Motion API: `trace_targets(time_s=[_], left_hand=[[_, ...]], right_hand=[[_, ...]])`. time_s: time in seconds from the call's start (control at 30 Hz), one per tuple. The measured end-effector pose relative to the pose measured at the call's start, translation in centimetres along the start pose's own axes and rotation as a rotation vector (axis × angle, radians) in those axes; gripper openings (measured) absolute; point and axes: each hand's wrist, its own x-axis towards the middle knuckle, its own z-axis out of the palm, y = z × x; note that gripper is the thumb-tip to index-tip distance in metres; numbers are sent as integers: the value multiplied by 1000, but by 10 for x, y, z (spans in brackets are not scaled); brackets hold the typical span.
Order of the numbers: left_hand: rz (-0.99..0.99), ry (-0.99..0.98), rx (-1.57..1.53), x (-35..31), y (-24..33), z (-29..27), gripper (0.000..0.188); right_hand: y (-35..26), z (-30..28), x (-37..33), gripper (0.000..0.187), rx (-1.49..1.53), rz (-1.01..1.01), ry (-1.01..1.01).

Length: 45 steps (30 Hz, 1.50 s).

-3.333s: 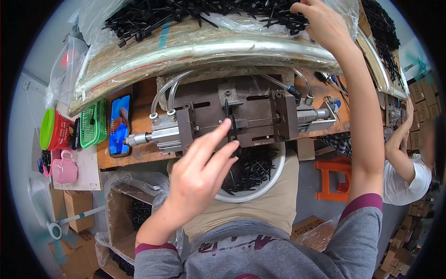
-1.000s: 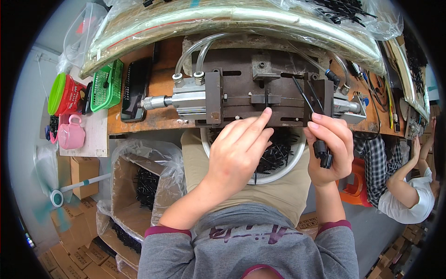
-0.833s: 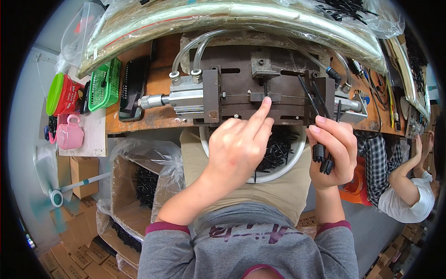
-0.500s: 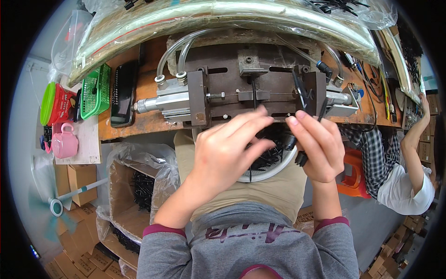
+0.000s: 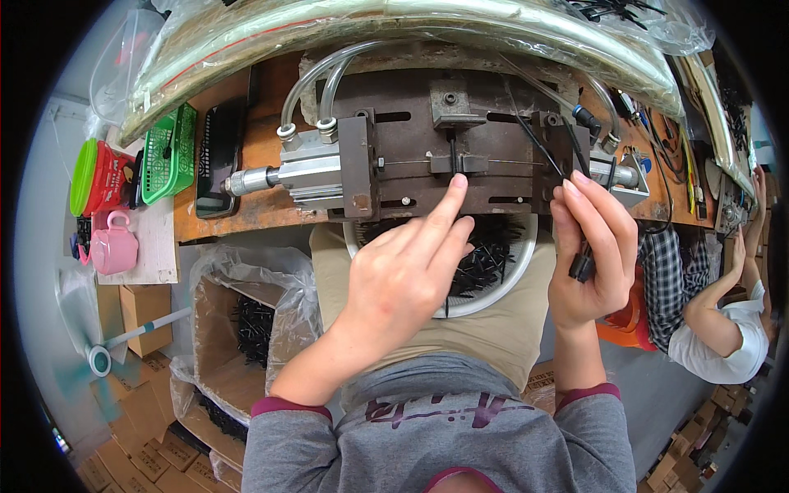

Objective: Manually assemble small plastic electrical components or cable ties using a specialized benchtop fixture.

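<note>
My left hand (image 5: 403, 275) is in front of the metal fixture (image 5: 403, 193). Its index finger stretches forward, with the tip at the near end of a thin black rod (image 5: 453, 148) standing in the small centre block (image 5: 472, 165). Nothing shows gripped in that hand. To the right, my right hand (image 5: 598, 251) is closed around several thin black rods (image 5: 544, 146), whose long ends point up past the fixture's right block. A thicker black end (image 5: 582, 267) sticks out below its fingers. Beneath my hands, a white round basket (image 5: 526, 267) of black pieces rests on my lap.
Air cylinders (image 5: 308, 177) with clear hoses flank the fixture. Left of it lie a phone (image 5: 219, 160), a green basket (image 5: 168, 160) and a pink cup (image 5: 115, 246). A plastic-lined carton (image 5: 218, 329) stands at lower left. Another person (image 5: 719, 329) sits at right.
My left hand has brought its index finger forward to the rod in the centre block. My right hand has shifted right with its rods, their ends leaning more to the left.
</note>
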Motion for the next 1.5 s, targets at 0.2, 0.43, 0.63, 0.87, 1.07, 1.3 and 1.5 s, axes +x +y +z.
trace_targets(time_s=[0.2, 0.43, 0.63, 0.87, 1.07, 1.3, 1.5], left_hand=[[12, -63, 78, 12, -3, 0, 26], [25, 112, -77, 15, 3, 1, 34], [22, 262, -368, 18, 19, -1, 34], [-42, 209, -457, 8, 5, -10, 36], [-177, 52, -476, 5, 3, -23, 34], [-103, -2, -166, 0, 1, -1, 28], [20, -75, 147, 9, 8, 0, 30]], right_hand=[[-9, -11, -8, 26, 381, 289, 35], [-20, -3, -15, 23, 694, 550, 97], [-41, 7, -17, 27, 744, 590, -116], [-44, 3, -17, 36, 670, 468, -277], [-38, 6, -22, 32, 698, 428, -178], [-24, 1, -26, 29, 536, 400, -70], [-23, -3, -24, 31, 447, 357, -98]])
